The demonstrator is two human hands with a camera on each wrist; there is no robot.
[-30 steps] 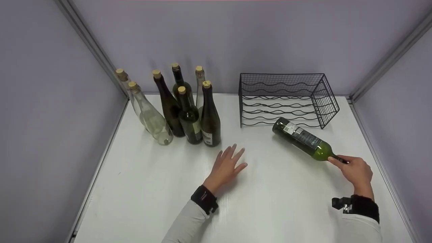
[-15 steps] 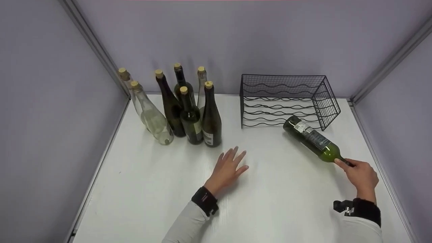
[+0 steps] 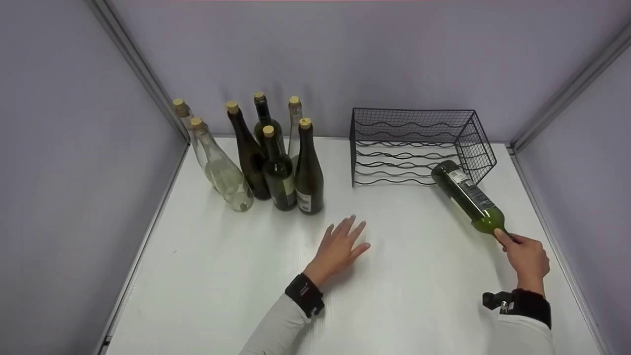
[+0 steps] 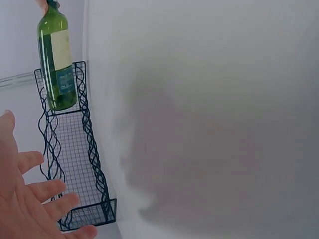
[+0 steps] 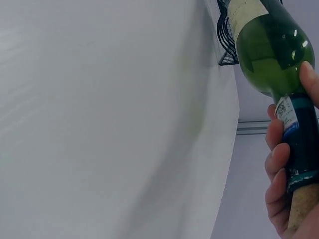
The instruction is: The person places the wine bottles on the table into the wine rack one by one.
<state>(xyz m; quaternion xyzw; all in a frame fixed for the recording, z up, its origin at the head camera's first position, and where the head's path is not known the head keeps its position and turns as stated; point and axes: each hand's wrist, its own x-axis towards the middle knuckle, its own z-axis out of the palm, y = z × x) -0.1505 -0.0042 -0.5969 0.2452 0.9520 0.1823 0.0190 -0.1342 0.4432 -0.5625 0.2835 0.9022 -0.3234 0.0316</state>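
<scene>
My right hand grips a green wine bottle by its neck, with the base pointing away toward the black wire rack. In the right wrist view, fingers curl round the dark neck sleeve and a cork shows at its end. The bottle's base overlaps the rack's front right corner in the head view; I cannot tell whether they touch. My left hand is held over the table with its fingers spread and nothing in it. Wavy wires cross the rack, and no bottle lies in it.
Several corked bottles stand upright at the back left, among them a dark brown bottle and a clear bottle. The white table is enclosed by grey walls at the back and both sides.
The wine bottle has moved right and away from me, its base now at the rack's right front and its body turned more lengthwise. My left hand has shifted slightly right.
</scene>
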